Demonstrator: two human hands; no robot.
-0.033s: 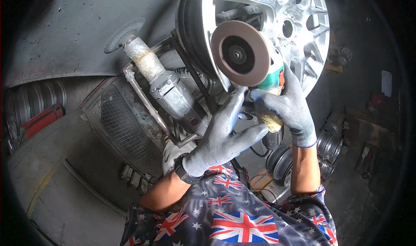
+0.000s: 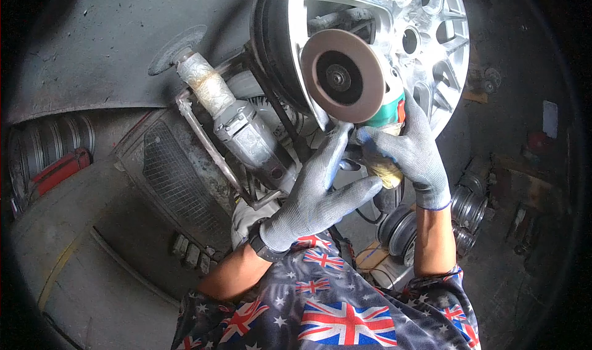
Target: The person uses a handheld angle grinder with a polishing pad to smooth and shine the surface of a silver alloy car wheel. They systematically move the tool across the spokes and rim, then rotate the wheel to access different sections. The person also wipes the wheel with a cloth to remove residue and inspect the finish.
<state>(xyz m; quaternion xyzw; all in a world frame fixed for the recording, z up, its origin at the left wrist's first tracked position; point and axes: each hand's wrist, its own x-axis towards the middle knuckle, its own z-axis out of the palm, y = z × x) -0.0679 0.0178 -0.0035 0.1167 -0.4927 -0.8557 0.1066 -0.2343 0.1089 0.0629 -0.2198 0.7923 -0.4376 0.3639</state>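
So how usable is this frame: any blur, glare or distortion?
Head view: sharp at centre, on the gloved hands and grinder disc; bright glare on the alloy wheel; fisheye bends edges and darkens the rim, leaving the corners black.

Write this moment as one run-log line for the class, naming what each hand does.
left hand: gloved, fingers at angle grinder head | right hand: gloved, grips grinder body | sanding disc: faces camera, before alloy wheel

The round brown sanding disc (image 2: 342, 75) hides part of the silver spoked alloy wheel (image 2: 431, 35) (its top cut off by the picture's edge).
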